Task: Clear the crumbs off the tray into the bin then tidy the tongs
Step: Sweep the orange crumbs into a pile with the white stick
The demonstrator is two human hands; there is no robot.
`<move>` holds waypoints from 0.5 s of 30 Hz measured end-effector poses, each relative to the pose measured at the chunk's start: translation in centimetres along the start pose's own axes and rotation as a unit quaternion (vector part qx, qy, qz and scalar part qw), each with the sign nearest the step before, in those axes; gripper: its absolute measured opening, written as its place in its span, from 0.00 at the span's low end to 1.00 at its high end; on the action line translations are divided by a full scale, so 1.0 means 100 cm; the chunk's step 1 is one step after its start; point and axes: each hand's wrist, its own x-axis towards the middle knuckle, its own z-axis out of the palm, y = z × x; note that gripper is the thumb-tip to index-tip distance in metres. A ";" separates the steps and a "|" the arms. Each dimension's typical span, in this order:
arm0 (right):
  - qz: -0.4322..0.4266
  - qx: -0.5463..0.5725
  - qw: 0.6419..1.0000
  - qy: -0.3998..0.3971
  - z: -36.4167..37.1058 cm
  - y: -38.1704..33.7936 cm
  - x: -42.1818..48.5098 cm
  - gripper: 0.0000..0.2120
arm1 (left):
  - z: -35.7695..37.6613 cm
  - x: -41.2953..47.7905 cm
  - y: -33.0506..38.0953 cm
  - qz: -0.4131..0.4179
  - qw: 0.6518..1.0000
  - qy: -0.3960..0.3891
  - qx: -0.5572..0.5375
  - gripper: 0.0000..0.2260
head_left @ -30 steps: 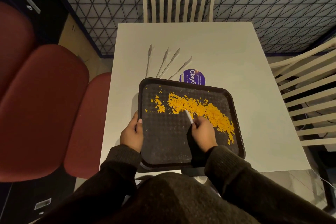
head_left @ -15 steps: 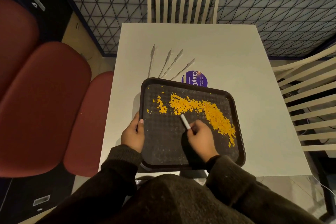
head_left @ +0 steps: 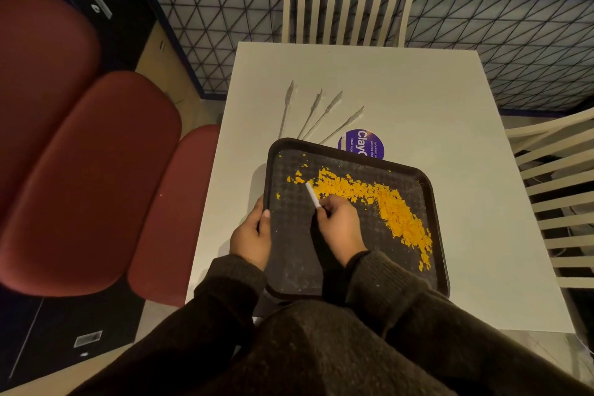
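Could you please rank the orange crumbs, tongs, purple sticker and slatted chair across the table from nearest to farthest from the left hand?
From the left hand, which grips the tray:
1. Orange crumbs, on the tray, to its right.
2. Tongs and purple sticker, on the table beyond the tray: too close to call.
3. Slatted chair, past the table's far edge.

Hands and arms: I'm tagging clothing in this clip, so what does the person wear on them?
The left hand and right hand are bare, without gloves. Long dark sleeves of a coarse knit cover both arms to the wrist: the left sleeve and right sleeve each end in a cuff.
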 end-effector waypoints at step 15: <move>-0.043 -0.033 0.993 -0.105 0.017 -0.023 -0.037 0.04 | 0.001 0.003 -0.004 -0.019 1.000 -0.008 -0.011 0.18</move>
